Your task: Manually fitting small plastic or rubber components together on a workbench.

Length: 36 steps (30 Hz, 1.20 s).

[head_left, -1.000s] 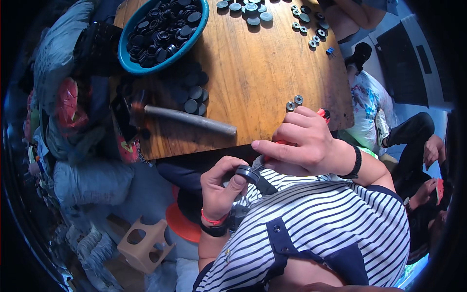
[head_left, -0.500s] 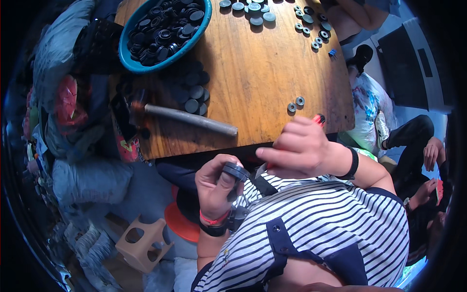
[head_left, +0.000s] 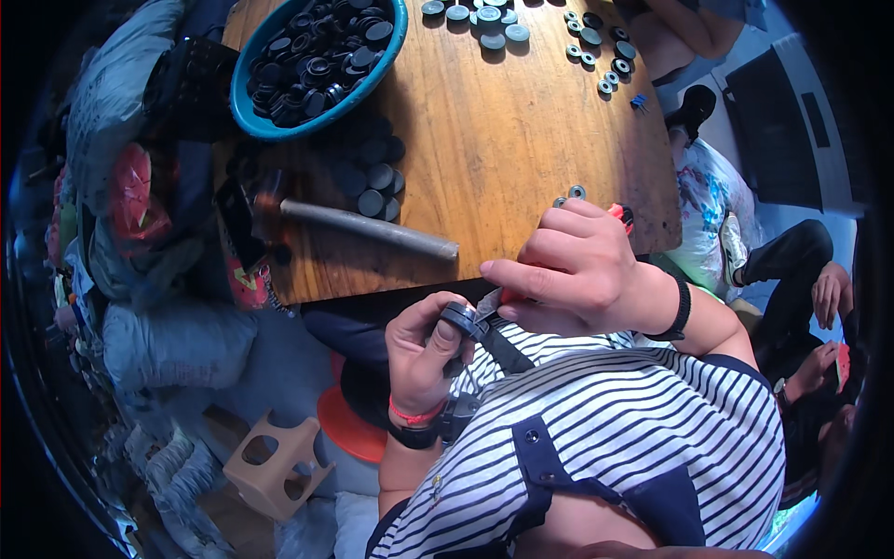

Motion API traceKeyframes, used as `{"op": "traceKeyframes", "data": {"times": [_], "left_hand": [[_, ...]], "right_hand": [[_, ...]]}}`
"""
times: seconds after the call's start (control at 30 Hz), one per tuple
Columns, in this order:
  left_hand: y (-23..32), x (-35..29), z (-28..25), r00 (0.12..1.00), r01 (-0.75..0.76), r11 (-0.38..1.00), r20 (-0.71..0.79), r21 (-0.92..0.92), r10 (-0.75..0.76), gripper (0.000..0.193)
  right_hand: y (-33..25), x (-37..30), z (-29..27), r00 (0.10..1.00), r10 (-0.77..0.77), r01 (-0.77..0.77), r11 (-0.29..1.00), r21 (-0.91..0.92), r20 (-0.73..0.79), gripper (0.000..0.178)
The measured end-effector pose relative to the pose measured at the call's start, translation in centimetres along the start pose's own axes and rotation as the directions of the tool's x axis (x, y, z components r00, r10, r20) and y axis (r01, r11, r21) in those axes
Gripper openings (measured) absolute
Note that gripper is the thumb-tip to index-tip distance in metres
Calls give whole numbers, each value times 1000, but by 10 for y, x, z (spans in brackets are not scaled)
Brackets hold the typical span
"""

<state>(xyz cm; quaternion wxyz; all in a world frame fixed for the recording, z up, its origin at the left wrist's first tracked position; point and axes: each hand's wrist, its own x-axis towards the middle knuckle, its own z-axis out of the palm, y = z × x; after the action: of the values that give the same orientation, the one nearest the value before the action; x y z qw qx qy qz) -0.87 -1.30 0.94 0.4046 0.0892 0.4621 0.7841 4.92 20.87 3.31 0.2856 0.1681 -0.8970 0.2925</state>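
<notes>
My left hand [head_left: 417, 359] is closed around a round black ring-like piece [head_left: 460, 320], its thumb pressed on the side. In my right hand [head_left: 582, 270] is a red-handled knife [head_left: 622, 218]; the handle's end shows past the knuckles. The knife's short grey blade reaches the right edge of the black piece and appears to touch it. Both hands are in front of my striped shirt, by the table's near edge. Just beyond my right hand lie small rings [head_left: 577, 192], partly covered by it.
A wooden table [head_left: 484, 158] bears a teal basin [head_left: 244, 102] full of black round parts. Grey discs [head_left: 371, 202] and a tool with a pipe handle [head_left: 372, 228] lie near it. More discs and rings [head_left: 610, 79] lie far right. A beige stool [head_left: 275, 466] stands lower left. Another person sits right.
My right hand has shifted slightly and the knife blade has come against the edge of the black piece. My left hand has moved a little right and up with that piece.
</notes>
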Motion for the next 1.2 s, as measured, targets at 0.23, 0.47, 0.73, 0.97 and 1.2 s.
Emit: {"op": "traceKeyframes", "data": {"times": [0.23,0.47,0.73,0.97,1.2], "left_hand": [[4,5,1,985,-162,967,-86,-196,147,29],[3,-1,1,998,-67,998,-21,12,67,32],[3,-2,-2,997,-70,995,-11,69,71,32],[-4,2,-6,992,-87,996,-96,-22,85,32],[-16,3,2,966,-122,882,-148,454,210,26]], "right_hand": [[-7,-21,11,965,-152,137,987,85,214,29],[-3,10,-3,1000,5,-4,1000,-21,18,31],[2,9,-3,994,-19,15,999,40,104,32],[44,-21,24,944,207,-185,977,-109,256,30],[69,-14,25,948,229,-186,962,-197,220,30]]}}
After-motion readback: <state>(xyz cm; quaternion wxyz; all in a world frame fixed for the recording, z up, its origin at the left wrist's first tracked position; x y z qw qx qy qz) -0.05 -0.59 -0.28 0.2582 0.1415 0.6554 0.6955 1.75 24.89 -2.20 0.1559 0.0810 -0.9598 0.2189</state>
